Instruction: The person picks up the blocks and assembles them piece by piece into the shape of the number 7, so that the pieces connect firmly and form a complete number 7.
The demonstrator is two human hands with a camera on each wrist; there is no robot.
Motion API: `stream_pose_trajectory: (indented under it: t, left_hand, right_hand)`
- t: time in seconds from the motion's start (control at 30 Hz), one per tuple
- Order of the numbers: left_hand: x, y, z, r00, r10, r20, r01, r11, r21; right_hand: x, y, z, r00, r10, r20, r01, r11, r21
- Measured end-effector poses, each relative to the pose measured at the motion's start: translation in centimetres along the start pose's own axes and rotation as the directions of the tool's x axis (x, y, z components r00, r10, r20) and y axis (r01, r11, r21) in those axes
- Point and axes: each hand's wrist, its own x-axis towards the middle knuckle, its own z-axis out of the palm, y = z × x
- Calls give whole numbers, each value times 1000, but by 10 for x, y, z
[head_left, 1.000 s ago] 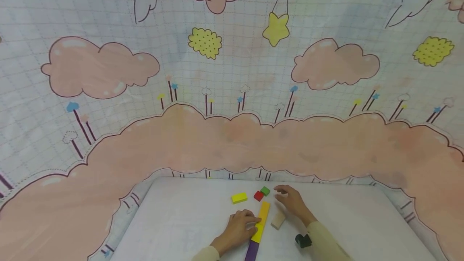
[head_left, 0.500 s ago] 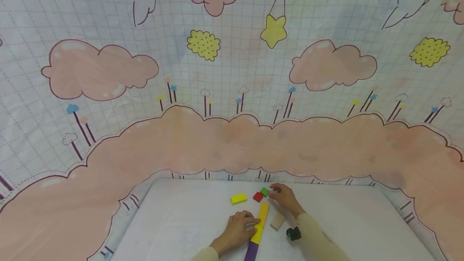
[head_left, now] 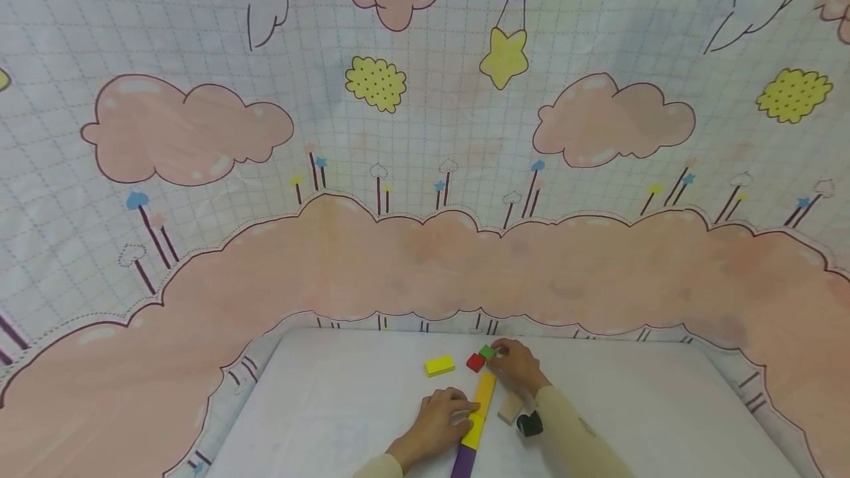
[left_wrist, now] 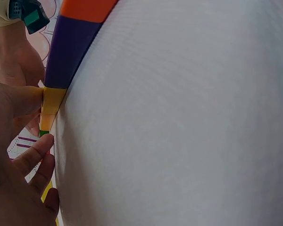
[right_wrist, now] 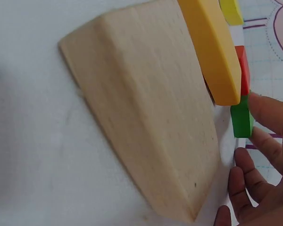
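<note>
My left hand (head_left: 434, 423) holds a row of blocks laid end to end, thumb and fingers at the yellow block (head_left: 474, 434). An orange-yellow block (head_left: 486, 388) forms the row's far end. Nearer me come a purple block (left_wrist: 70, 49) and an orange block (left_wrist: 89, 7), the latter seen only in the left wrist view. My right hand (head_left: 521, 367) reaches past the row and pinches a small green block (right_wrist: 241, 120) between thumb and index finger, its other fingers curled loosely. Against the green block sits a small red block (head_left: 475, 363).
A separate yellow block (head_left: 440, 366) lies left of the red one. Right of the row lies a plain wooden block (head_left: 510, 409), under my right forearm's side. A dark green device (head_left: 530, 424) sits on my right wrist. The white table (head_left: 319, 389) ends at a cloud-patterned backdrop (head_left: 425, 264).
My right hand has moved left to the green block and closed thumb and finger on it. The left hand has stayed on the row.
</note>
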Motion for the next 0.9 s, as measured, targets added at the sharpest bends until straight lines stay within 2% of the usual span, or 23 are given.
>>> stream_pose_trajectory:
  t: [0.2,0.5,0.7,0.9]
  left_hand:
    - [-1,2,0,1000,7,4,-7,1000,-10]
    - [-3,2,0,1000,9,2,-9,1000,-9]
    - [-2,-2,2,1000,0,10,0,1000,-4]
    - [-1,-1,0,1000,22,-1,-22,1000,7]
  right_hand:
    - [3,3,-1,999,36,11,-36,999,-17]
    - [3,7,0,995,89,35,-90,996,18]
    - [3,15,1,999,27,34,-28,999,32]
    - [1,20,-2,999,-15,44,12,997,73]
